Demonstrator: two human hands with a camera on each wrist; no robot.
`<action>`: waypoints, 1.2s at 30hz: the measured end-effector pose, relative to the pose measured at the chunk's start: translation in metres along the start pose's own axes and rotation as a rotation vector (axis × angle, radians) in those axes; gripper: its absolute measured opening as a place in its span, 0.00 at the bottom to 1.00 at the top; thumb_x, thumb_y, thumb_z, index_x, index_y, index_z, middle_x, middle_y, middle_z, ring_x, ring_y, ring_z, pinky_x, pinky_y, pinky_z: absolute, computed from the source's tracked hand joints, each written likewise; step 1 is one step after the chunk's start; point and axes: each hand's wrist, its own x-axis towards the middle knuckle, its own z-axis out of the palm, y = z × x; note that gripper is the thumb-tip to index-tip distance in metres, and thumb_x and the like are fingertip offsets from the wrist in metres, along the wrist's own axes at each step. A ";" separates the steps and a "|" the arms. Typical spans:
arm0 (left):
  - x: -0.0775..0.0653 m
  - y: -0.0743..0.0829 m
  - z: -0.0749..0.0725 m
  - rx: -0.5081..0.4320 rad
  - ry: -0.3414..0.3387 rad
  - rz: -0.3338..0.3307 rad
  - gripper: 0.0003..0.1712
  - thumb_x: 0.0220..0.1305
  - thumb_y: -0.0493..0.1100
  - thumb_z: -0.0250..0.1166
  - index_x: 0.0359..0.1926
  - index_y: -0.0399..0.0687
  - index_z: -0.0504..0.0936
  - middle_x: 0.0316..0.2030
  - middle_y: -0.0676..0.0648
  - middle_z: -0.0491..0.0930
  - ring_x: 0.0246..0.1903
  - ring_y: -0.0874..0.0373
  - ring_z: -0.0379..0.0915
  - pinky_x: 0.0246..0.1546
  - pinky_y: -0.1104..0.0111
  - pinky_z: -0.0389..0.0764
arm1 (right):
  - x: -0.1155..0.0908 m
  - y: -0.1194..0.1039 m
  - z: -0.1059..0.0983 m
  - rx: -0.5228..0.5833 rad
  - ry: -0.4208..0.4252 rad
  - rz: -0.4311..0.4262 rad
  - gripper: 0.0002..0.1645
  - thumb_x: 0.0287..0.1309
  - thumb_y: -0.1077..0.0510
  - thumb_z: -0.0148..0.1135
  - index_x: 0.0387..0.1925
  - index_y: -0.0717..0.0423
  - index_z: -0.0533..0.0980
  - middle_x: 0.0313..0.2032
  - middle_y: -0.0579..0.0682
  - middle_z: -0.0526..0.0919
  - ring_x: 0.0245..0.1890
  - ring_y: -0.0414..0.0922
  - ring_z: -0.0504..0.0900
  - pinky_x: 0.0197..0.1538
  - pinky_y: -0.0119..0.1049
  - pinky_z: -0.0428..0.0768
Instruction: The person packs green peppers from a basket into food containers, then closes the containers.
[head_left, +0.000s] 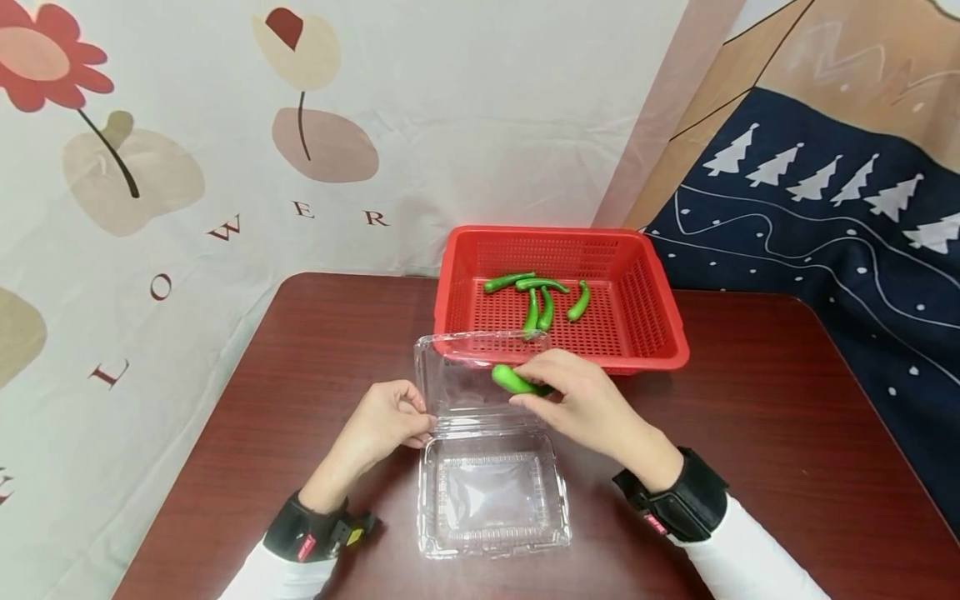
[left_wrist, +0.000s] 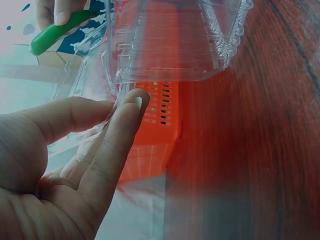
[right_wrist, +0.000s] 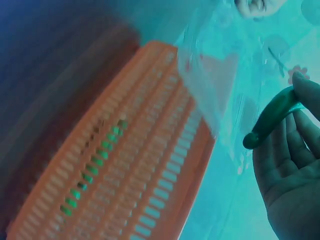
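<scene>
A clear plastic clamshell box (head_left: 492,500) lies opened on the table, its lid (head_left: 461,379) raised toward the basket. My left hand (head_left: 392,423) pinches the box's edge near the hinge between thumb and fingers, as the left wrist view shows closely. Above the lid, my right hand (head_left: 581,400) holds a green chili pepper (head_left: 513,381) between thumb and fingers; that pepper (right_wrist: 272,117) also shows in the right wrist view. Several more green peppers (head_left: 546,308) lie in the red basket (head_left: 615,363) behind the lid. The bottom half of the box has nothing in it.
The basket stands at the back of the dark red-brown wooden table (head_left: 750,417), close to a hanging cloth (head_left: 480,125) with flower prints. A navy cloth (head_left: 825,242) with white trees hangs at the right. Each wrist wears a black band (head_left: 678,498).
</scene>
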 end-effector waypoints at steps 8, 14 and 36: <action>0.000 -0.001 0.000 0.006 0.004 0.001 0.10 0.57 0.24 0.71 0.33 0.32 0.75 0.27 0.35 0.86 0.24 0.53 0.86 0.32 0.58 0.92 | -0.009 -0.018 0.021 -0.041 -0.138 -0.034 0.20 0.54 0.56 0.82 0.47 0.56 0.87 0.41 0.44 0.86 0.41 0.39 0.83 0.42 0.30 0.85; 0.001 -0.001 0.000 -0.002 0.001 0.005 0.10 0.57 0.24 0.71 0.33 0.32 0.75 0.27 0.35 0.87 0.24 0.53 0.86 0.31 0.59 0.92 | -0.015 -0.028 0.033 -0.129 -0.232 -0.090 0.21 0.55 0.53 0.81 0.49 0.56 0.87 0.40 0.43 0.86 0.40 0.39 0.83 0.41 0.29 0.85; -0.001 0.000 0.001 0.025 0.016 0.017 0.10 0.57 0.25 0.71 0.32 0.33 0.76 0.25 0.37 0.86 0.24 0.53 0.85 0.31 0.61 0.92 | -0.036 -0.044 0.076 -0.545 -0.382 -0.247 0.15 0.50 0.46 0.80 0.27 0.47 0.83 0.24 0.39 0.78 0.23 0.38 0.78 0.21 0.32 0.79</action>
